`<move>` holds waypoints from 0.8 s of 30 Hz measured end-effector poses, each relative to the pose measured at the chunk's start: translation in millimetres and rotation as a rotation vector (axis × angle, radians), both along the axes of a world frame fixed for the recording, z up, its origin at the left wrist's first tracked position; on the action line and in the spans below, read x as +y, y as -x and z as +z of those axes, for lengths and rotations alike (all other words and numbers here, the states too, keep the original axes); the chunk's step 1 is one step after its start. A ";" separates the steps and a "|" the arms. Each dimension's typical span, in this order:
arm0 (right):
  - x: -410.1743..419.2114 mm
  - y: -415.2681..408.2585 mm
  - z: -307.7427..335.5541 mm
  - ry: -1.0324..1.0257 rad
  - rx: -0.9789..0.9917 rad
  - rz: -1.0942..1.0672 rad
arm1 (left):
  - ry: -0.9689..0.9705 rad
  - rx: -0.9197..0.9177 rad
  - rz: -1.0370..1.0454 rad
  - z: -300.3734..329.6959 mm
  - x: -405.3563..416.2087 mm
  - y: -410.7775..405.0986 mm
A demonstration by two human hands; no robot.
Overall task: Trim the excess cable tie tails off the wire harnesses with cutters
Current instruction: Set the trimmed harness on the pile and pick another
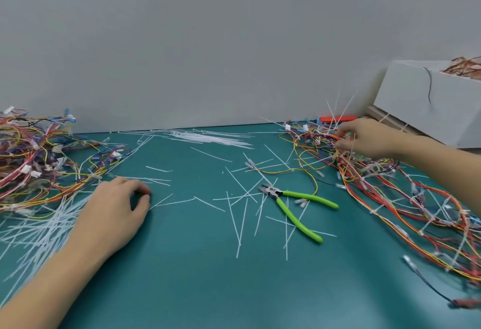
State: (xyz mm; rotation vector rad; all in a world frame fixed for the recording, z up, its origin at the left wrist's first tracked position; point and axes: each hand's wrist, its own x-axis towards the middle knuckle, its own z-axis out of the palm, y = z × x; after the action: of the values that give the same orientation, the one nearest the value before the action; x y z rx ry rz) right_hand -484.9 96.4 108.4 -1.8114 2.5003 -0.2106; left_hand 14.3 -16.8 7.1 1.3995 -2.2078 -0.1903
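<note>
While the cutters (296, 205) are lying untouched on the green mat (197, 271), handles spread and jaws pointing toward the far left, neither hand is gripping them. The left hand (117, 209) is resting palm-down on the mat beside the left harness pile (39, 162), its fingers curling loosely, with the thumb and forefinger tips closing toward each other over a cut tie tail (174, 202) (whether they are actually pinching it is hard to tell). The right hand (364, 137) is reaching into the right harness pile (390, 193) near the wall, its fingers bending down into the tangle of coloured wires and appearing to be gripping a few strands, with untrimmed white tie tails (338, 110) sticking up just behind them. Loose trimmed tails (239, 214) are lying scattered across the mat between the two piles, and a grey box (416, 99) is sitting at the far right.
</note>
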 end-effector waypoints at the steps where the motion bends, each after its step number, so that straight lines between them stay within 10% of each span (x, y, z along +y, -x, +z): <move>1: 0.8 0.4 -1.6 0.039 -0.006 0.001 | -0.003 0.000 -0.001 -0.7 -0.3 0.0; 15: -9.8 12.8 37.9 0.276 0.423 -0.264 | -0.021 -0.008 0.003 -0.5 -0.2 0.9; 24: -9.3 -12.0 97.6 0.714 0.009 -0.404 | 0.002 -0.021 0.003 -1.1 -0.3 0.3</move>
State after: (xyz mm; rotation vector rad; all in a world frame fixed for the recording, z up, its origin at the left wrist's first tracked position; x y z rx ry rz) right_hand -472.8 87.1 206.0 -1.3958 3.0068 -1.2454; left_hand 14.1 -17.1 6.0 1.4093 -2.2224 -0.1729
